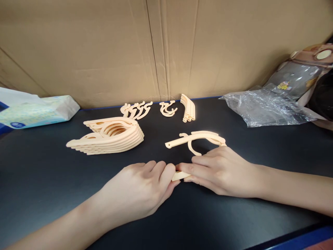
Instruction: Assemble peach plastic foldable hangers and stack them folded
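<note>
Both hands meet at the front middle of a black table. My left hand and my right hand each pinch an end of a small peach plastic piece, mostly hidden under the fingers. A peach hanger part with a hook sticks out from under my right hand, resting on the table. To the left lies a stack of peach hanger arms. Behind it are several loose hooks, another small group of hooks and a bundle of curved strips.
A cardboard wall closes the back of the table. A wet-wipes pack lies at the far left. Crumpled clear plastic bag and a grey packaged item sit at the right. The table's blue front edge runs lower right.
</note>
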The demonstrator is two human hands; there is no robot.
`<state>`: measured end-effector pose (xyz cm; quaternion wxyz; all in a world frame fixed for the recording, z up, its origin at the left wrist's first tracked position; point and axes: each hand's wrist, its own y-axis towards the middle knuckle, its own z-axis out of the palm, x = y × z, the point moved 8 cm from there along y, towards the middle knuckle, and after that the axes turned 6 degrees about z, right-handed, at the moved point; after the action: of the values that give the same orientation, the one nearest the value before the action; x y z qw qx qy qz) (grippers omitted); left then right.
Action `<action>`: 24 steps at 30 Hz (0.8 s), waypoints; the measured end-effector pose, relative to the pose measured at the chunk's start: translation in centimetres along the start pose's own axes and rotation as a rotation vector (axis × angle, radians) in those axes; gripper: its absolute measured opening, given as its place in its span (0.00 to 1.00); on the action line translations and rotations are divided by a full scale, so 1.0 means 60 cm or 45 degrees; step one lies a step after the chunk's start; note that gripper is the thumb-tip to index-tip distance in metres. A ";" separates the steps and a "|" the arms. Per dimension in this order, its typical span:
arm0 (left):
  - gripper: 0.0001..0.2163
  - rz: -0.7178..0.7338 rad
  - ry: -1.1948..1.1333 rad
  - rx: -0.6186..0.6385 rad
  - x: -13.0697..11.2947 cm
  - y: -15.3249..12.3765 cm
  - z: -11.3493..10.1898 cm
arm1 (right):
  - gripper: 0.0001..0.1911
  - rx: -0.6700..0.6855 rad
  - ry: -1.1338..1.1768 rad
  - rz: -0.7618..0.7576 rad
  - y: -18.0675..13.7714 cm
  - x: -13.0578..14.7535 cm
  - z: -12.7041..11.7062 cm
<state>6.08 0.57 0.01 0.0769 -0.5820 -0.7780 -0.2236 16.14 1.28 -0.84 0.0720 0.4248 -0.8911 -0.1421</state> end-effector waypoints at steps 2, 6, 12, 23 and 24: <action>0.13 -0.024 -0.070 0.006 0.002 0.000 0.004 | 0.17 -0.036 -0.034 -0.028 0.000 0.001 -0.003; 0.14 -0.056 -0.134 0.002 0.006 0.002 0.009 | 0.18 -0.033 -0.020 -0.025 0.002 -0.001 -0.001; 0.14 -0.042 -0.201 0.019 0.006 0.003 0.011 | 0.16 -0.071 -0.066 -0.044 0.004 0.005 -0.001; 0.11 -0.077 -0.242 0.063 0.005 -0.006 0.018 | 0.21 -0.121 -0.020 -0.074 0.008 0.012 -0.017; 0.11 -0.088 -0.239 0.057 0.005 -0.007 0.019 | 0.21 -0.148 -0.023 -0.084 0.008 0.013 -0.021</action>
<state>5.76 1.27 -0.99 0.0087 -0.5715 -0.8061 -0.1532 15.60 0.74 0.51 0.0839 0.4480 -0.8674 -0.1998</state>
